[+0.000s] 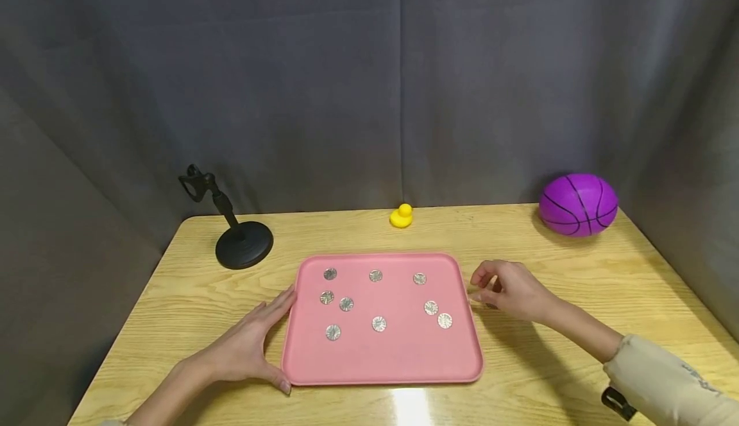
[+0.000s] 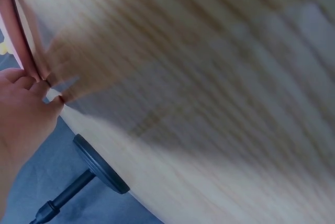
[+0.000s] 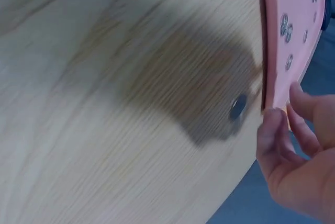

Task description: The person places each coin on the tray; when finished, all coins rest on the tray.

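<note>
A pink tray [image 1: 398, 365] lies on the wooden table with several silver coins [image 1: 378, 324] spread over it. Along the tray's left rim, my left hand [image 1: 245, 342] spreads its thumb and fingers, touching the edge. My right hand [image 1: 514, 291] is beside the right rim, fingers bent and thumb apart from them; I see nothing held between them. The right wrist view shows that hand [image 3: 301, 156] by the tray [image 3: 271, 51], and a single coin [image 3: 238, 107] on the tabletop outside the rim. In the head view, the right hand seems to hide this coin.
At the back left stands a black stand [image 1: 244, 244] with a clip on top. A yellow rubber duck [image 1: 401, 216] sits near the back edge, and a purple ball [image 1: 578, 205] at the back right. Grey curtains [image 1: 323, 92] hang behind and at both sides of the table [image 1: 519, 381].
</note>
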`<state>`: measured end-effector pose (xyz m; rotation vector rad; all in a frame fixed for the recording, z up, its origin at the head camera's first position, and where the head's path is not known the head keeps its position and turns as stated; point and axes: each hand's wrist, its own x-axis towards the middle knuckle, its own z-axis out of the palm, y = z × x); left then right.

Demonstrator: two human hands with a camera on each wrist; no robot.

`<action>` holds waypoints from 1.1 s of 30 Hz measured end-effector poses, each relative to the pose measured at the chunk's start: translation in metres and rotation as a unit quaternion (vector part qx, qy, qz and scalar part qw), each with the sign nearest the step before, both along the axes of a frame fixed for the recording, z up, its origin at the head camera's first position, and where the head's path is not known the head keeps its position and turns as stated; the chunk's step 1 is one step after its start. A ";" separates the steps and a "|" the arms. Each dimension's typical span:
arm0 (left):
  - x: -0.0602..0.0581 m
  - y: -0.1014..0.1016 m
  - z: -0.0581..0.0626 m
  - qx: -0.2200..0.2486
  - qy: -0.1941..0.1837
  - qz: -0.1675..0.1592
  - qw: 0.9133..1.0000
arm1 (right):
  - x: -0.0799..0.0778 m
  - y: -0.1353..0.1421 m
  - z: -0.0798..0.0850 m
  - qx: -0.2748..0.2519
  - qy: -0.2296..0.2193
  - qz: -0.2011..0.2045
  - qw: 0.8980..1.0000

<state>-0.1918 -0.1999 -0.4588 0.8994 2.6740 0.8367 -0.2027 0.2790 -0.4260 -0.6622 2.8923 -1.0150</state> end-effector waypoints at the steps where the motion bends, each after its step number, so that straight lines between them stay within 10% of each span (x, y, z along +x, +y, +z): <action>1: 0.000 0.000 0.000 0.001 0.000 0.001 1.000 | 0.002 0.005 0.000 0.002 -0.004 0.011 1.000; 10: 0.003 -0.003 0.002 0.004 0.010 0.009 1.000 | 0.014 0.016 -0.018 0.015 -0.023 0.088 0.996; 33: 0.002 0.001 -0.002 0.000 0.008 0.008 1.000 | 0.014 0.031 -0.028 0.116 0.104 -0.092 0.983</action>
